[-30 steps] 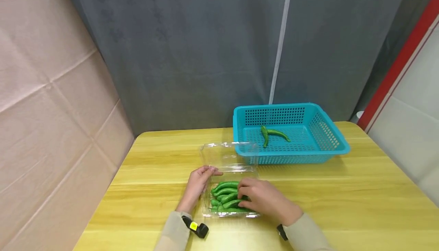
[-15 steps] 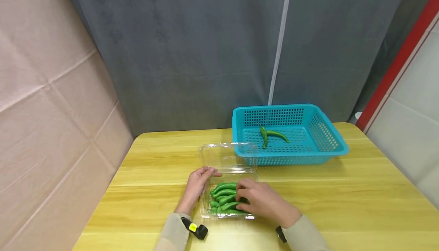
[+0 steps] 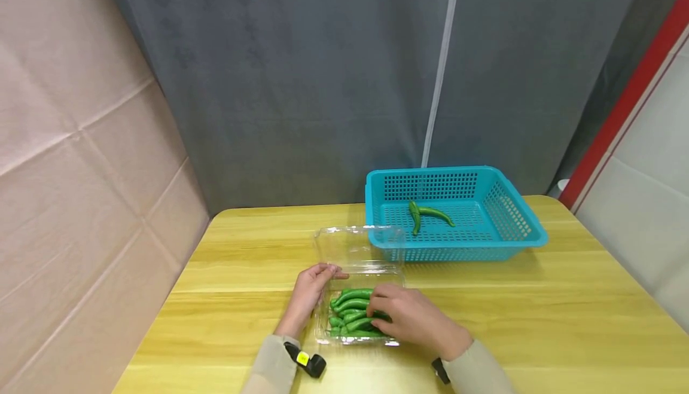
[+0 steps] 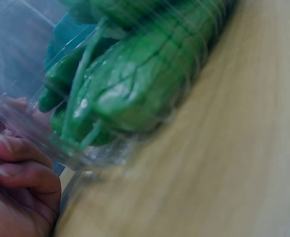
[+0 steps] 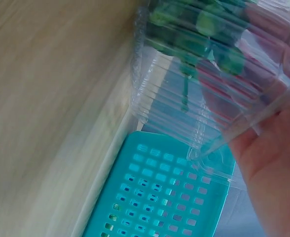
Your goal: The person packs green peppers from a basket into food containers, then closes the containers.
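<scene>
A clear plastic clamshell box [image 3: 322, 322] stands on the table with its lid raised. Several green chili peppers [image 3: 352, 304] lie side by side in it, also seen through the wall in the left wrist view, green chili peppers [image 4: 135, 84]. My left hand [image 3: 309, 289] pinches the box's left rim near the hinge; its curled fingers [image 4: 24, 170] show at the wall. Reaching over the right rim, my right hand [image 3: 411, 313] has curled fingers and thumb on the peppers' right ends, which it partly hides. Through the clear wall, the right hand's fingers [image 5: 224, 98] appear beside the peppers.
Behind the box, to the right, a blue perforated basket [image 3: 457, 243] holds two green chili peppers [image 3: 435, 213]. The raised lid [image 3: 344, 244] overlaps the basket's near left corner in view. A grey curtain [image 3: 301, 83] hangs behind the wooden table [image 3: 538, 322].
My right hand has shifted very slightly left over the peppers. The left hand keeps its hold on the box, and the basket's two peppers lie as before.
</scene>
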The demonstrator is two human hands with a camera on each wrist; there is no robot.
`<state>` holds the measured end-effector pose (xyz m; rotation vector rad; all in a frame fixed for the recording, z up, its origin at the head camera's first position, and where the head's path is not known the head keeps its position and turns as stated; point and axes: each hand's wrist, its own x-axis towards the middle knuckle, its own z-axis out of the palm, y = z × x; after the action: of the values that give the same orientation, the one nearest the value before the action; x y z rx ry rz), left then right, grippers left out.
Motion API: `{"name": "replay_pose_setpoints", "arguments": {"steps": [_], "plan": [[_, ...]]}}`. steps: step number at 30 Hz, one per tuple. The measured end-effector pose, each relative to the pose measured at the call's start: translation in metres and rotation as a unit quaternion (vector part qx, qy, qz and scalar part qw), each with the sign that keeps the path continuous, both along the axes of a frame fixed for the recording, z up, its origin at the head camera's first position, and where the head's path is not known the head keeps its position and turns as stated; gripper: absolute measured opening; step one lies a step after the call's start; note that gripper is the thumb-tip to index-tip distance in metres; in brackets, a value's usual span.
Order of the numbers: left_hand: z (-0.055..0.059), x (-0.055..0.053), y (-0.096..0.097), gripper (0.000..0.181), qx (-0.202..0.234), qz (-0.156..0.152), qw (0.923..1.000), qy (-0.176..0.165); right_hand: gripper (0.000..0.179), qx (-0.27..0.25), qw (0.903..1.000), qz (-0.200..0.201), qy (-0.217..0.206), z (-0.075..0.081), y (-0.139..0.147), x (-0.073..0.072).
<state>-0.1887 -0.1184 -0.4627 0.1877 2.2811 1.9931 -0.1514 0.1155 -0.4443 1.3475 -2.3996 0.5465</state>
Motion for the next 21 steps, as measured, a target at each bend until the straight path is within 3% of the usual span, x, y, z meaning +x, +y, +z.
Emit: {"name": "replay_pose_setpoints", "arguments": {"steps": [21], "plan": [[-0.0009,-0.0009,-0.0001,0.036,0.004,-0.007,1.0000,-0.006,0.019,0.021,0.9980,-0.060,-0.004,-0.0045,-0.0029,0.0010]]}}
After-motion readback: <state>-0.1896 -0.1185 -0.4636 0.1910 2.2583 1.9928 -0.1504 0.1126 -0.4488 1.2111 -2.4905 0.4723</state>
